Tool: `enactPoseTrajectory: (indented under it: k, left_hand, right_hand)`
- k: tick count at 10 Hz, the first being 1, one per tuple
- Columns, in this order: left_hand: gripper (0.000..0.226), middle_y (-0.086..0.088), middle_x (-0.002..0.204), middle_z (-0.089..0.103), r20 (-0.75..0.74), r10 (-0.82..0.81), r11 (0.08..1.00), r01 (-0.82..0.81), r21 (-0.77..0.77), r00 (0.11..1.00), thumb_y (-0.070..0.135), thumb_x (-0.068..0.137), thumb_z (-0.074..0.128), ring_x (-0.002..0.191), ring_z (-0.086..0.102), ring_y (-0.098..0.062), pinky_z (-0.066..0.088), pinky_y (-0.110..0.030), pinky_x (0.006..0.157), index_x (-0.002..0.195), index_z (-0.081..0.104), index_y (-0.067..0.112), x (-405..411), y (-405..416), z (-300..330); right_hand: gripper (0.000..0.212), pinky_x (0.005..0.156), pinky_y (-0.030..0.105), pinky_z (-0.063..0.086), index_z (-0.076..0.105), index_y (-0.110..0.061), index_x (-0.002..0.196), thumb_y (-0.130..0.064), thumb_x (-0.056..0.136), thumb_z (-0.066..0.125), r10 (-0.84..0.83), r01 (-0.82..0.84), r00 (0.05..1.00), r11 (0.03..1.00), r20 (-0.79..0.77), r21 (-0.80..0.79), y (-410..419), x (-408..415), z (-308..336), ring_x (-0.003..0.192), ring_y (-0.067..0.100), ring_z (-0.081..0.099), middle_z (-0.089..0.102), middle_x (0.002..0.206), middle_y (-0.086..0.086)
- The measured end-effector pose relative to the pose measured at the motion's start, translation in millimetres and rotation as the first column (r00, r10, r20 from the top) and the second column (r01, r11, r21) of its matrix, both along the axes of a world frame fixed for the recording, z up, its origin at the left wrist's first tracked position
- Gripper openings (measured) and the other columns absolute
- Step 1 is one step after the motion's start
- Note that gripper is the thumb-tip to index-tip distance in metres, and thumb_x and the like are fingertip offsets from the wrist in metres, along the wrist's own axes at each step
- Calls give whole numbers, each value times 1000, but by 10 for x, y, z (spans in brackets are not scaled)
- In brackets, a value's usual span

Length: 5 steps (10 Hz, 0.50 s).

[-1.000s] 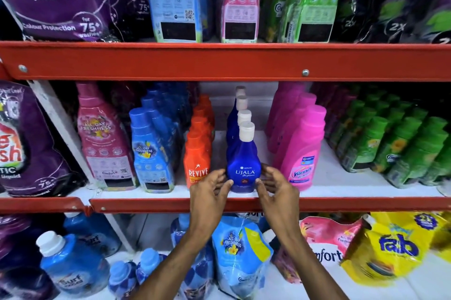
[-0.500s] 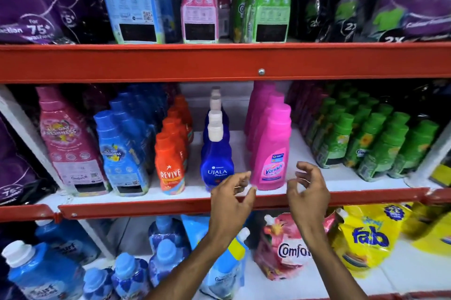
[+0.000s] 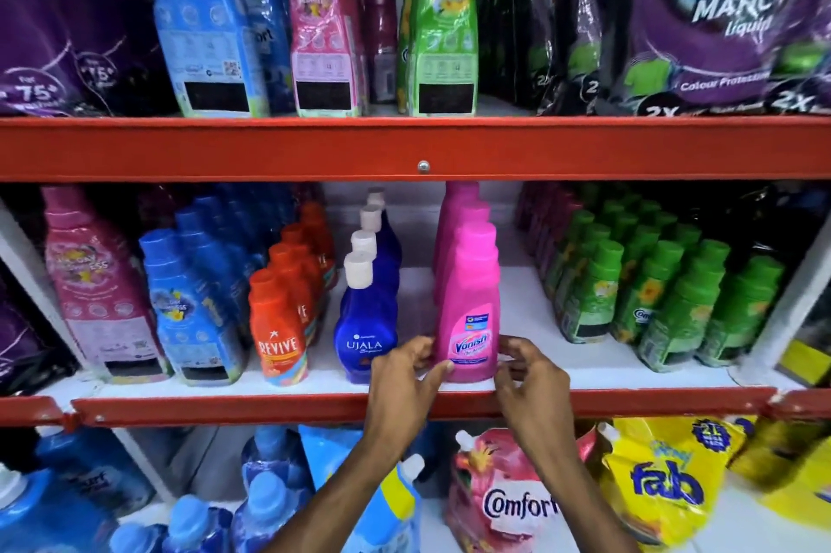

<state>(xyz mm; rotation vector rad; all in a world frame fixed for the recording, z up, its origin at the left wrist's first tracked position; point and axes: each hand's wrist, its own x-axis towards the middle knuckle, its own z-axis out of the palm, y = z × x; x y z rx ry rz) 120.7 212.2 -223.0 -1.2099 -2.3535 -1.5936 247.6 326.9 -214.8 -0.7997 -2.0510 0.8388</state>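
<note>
A pink Vanish bottle (image 3: 470,309) stands upright at the front of a row of like bottles on the middle shelf (image 3: 584,372). My left hand (image 3: 404,377) touches the bottle's lower left side with thumb and fingertips. My right hand (image 3: 528,377) is at its lower right side, fingers curled against the base. Just to the left stands a blue Ujala bottle (image 3: 366,327) with a white cap, free of both hands.
Orange Revive bottles (image 3: 279,327), blue (image 3: 189,309) and pink softener bottles (image 3: 96,282) fill the shelf's left; green bottles (image 3: 652,296) fill the right. Red shelf rails (image 3: 422,148) run above and below. Pouches, Comfort (image 3: 508,498) and fab (image 3: 665,480), lie on the lower shelf.
Both hands left the blue Ujala bottle and moved right to the pink Vanish bottle, closing on its base. The view shifted right as well.
</note>
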Motion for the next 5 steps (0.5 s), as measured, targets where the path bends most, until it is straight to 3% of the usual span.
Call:
enactPoseTrajectory:
  k: [4,5]
  left_hand:
    - [39,6,109,78,76,-19,999,22,-43,997,32,84,80,96,70,3,61,-31,92,118,70,16,27,10,36]
    - [42,5,113,77,70,10,1000,-10,-10,997,32,84,80,98,70,1,61,-34,93,122,69,16,55,8,57]
  right_hand:
    - [35,65,-5,43,70,-14,115,1,84,61,33,-39,998,992,-46,-122,20,2,-27,78,0,69,78,100,-1]
    - [37,66,-4,44,68,-16,118,0,85,63,-24,-17,982,975,-185,-220,-14,71,24,77,-3,69,77,107,2]
